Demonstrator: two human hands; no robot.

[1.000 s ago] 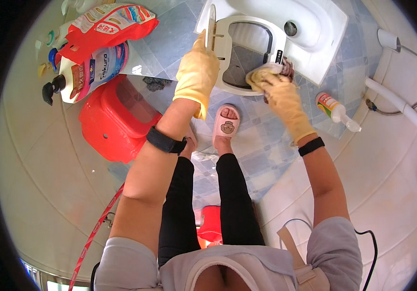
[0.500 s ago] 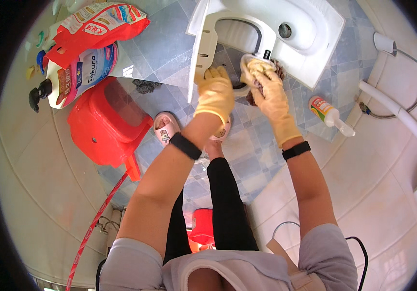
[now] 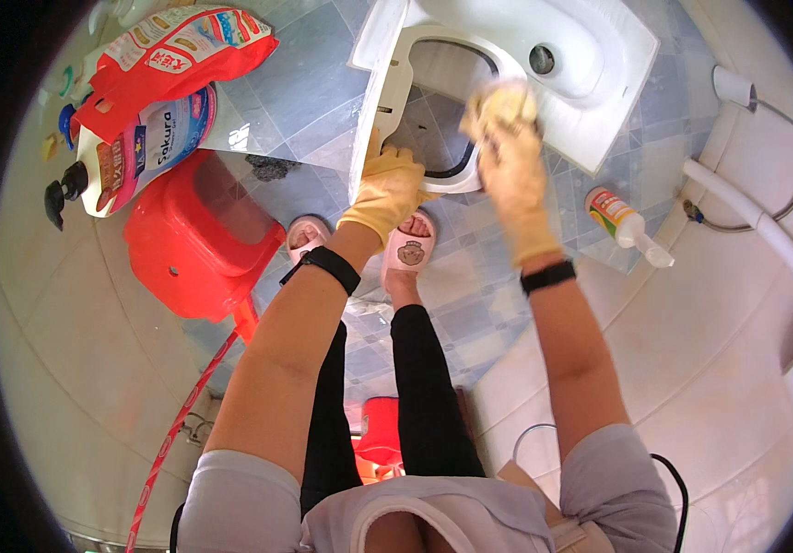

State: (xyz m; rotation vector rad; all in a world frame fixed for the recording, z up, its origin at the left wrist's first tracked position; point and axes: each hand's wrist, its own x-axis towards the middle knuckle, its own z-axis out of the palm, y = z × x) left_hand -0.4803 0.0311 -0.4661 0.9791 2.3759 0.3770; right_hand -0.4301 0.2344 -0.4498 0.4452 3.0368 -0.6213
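Note:
Both my hands wear yellow rubber gloves. My left hand (image 3: 391,180) is closed on the near left edge of a white toilet seat (image 3: 509,64), beside the upright lid (image 3: 373,101) seen nearly edge-on. The floor shows through the seat's opening, which has a dark inner rim. On the right side of the ring, my right hand (image 3: 512,166) presses a crumpled cloth (image 3: 498,103); motion smears the fingers and the cloth. Behind the seat lies a white squat toilet pan (image 3: 590,120) with a round drain hole.
At left stand a red plastic stool (image 3: 184,263), a pump bottle (image 3: 143,152) and a red-and-white bag (image 3: 180,55). A white squeeze bottle (image 3: 616,217) lies on the tiles at right, near a wall pipe (image 3: 756,226). A red bucket-like thing (image 3: 381,433) is behind my legs.
My right hand has moved up along the ring with the cloth, off its near right corner. The left hand has shifted slightly left and down, still at the seat's edge.

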